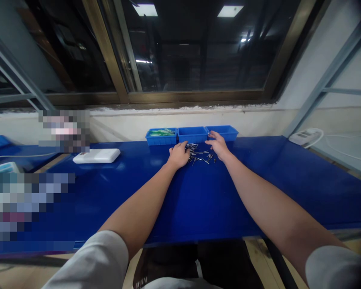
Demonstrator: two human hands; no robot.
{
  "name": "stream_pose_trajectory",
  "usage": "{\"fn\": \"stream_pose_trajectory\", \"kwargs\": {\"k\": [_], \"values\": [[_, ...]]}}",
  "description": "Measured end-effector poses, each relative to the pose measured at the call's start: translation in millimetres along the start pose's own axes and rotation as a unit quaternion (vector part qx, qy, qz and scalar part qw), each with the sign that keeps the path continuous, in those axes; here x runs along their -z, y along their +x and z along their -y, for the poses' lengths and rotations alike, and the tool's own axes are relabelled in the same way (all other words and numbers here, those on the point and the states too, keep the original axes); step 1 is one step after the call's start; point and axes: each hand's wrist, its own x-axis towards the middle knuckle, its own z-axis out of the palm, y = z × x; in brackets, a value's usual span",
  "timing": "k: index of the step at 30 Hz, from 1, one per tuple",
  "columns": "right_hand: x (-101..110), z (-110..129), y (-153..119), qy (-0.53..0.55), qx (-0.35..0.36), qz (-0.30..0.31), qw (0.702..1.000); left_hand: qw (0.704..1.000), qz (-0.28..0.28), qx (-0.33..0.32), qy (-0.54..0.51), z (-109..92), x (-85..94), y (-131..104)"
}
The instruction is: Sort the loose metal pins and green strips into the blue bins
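Observation:
On the blue table lies a loose pile of thin, shiny metal pins that look like rivets [197, 152]. My left hand [179, 155] rests at the pile's left edge, its fingers loosely bent and apart, with no held piece visible. To the right, my right hand [219, 147] is in front of the right blue bin [228, 135], thumb and fingers spread, and I see nothing in its grip. A few pins lie apart from the pile, just below this hand. Behind the pile stands the middle blue bin [193, 135]; what is inside it is hard to see.
The left blue bin [161, 138] holds green and clear plastic bags. A white flat device [96, 155] lies on the table [198, 208] to the left. At the far right is a white power strip [303, 136] with a cable. Wall and window stand behind.

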Motion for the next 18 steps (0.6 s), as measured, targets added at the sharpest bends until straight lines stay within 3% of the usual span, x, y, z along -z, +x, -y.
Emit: {"fn": "stream_pose_trajectory", "kwargs": {"k": [13,18], "values": [[-0.2,-9.2,6.4,-0.007,-0.022,-0.033,0.999,1.000,0.001,-0.008,-0.006,1.7,-1.4,0.5],[9.7,-4.0,2.7,-0.163,0.018,-0.155,0.974,1.000,0.004,-0.006,-0.010,2.5,-2.1,0.9]]}}
